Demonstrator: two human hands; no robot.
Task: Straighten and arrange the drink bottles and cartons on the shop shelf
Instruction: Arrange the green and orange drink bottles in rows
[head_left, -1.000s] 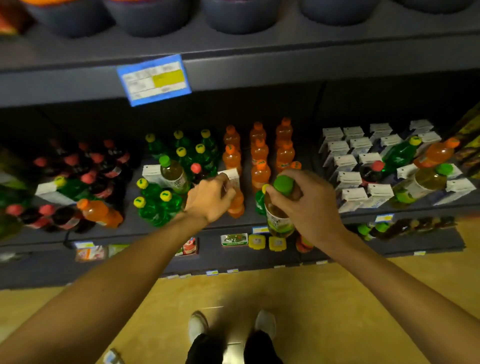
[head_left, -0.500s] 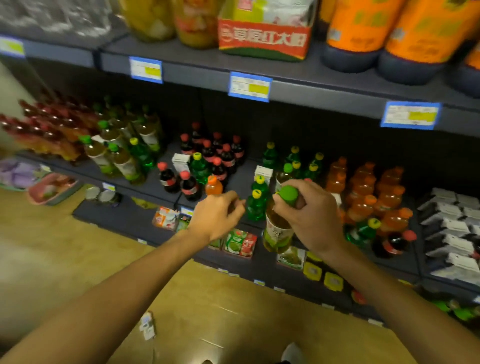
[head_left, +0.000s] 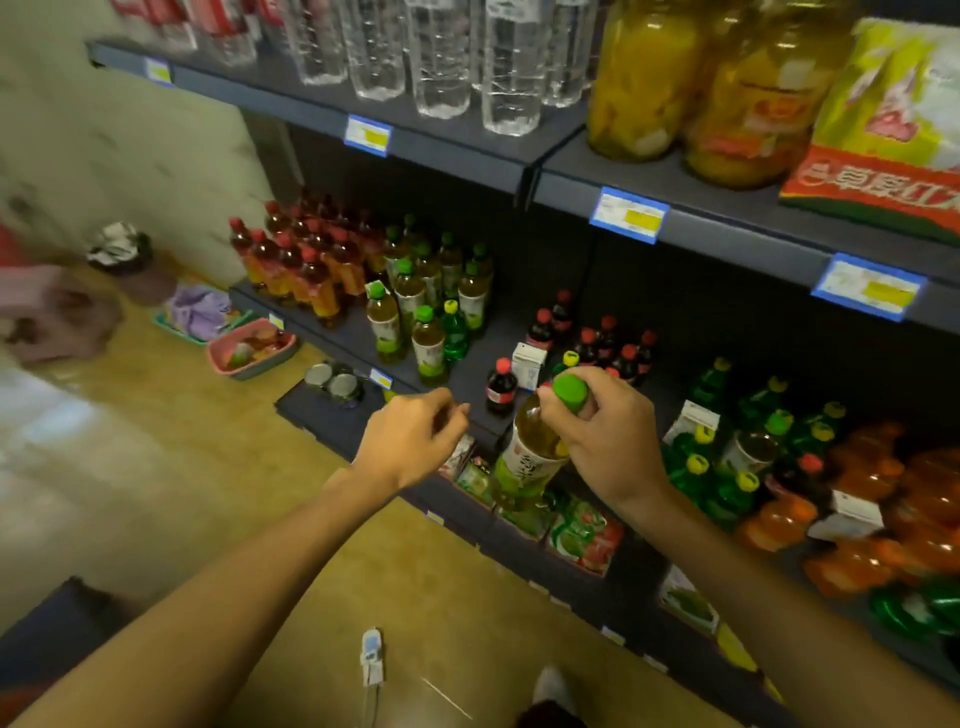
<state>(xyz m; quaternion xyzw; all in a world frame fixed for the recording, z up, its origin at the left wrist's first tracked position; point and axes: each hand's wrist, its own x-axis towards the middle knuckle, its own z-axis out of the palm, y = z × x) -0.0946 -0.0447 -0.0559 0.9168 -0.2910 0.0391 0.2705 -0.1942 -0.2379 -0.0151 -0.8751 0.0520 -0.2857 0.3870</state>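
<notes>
1. Fingers (head_left: 563, 421) of our right hand (head_left: 608, 441) curl round the neck of a tea bottle (head_left: 524, 457), just under its green cap (head_left: 570, 393); the grip is closed on it.
2. We hold the tea bottle in the air in front of the drinks shelf (head_left: 467, 374), tilted, with its base over the snack packs (head_left: 582, 530) on the lower ledge.
3. Our left hand (head_left: 410, 441) hangs just left of the bottle, apart from it, its fingers loosely curled with the tips close together. It holds nothing that we can see.
4. Straight behind the two hands stand a cola bottle (head_left: 501, 387) and a white carton (head_left: 529, 359), with more red-capped cola bottles (head_left: 608, 348) further back.
5. To the left on the same shelf stands a group of like tea bottles (head_left: 428, 291), with one green soda bottle (head_left: 454, 335) at its front, and beyond them a block of red-capped amber bottles (head_left: 306, 260).
6. To the right are green soda bottles (head_left: 727, 467) with yellow caps, another carton (head_left: 693, 421) among them, and then orange bottles (head_left: 883, 499), some lying down, with a third carton (head_left: 849, 517) on them.
7. On the shelf above (head_left: 727, 228) stand water bottles (head_left: 441, 52), fruit jars (head_left: 644, 78) and a bag (head_left: 888, 119); blue price tags (head_left: 628, 214) hang on its edge.
8. On the floor (head_left: 260, 493) to the left lies a pink basket (head_left: 252, 348).
</notes>
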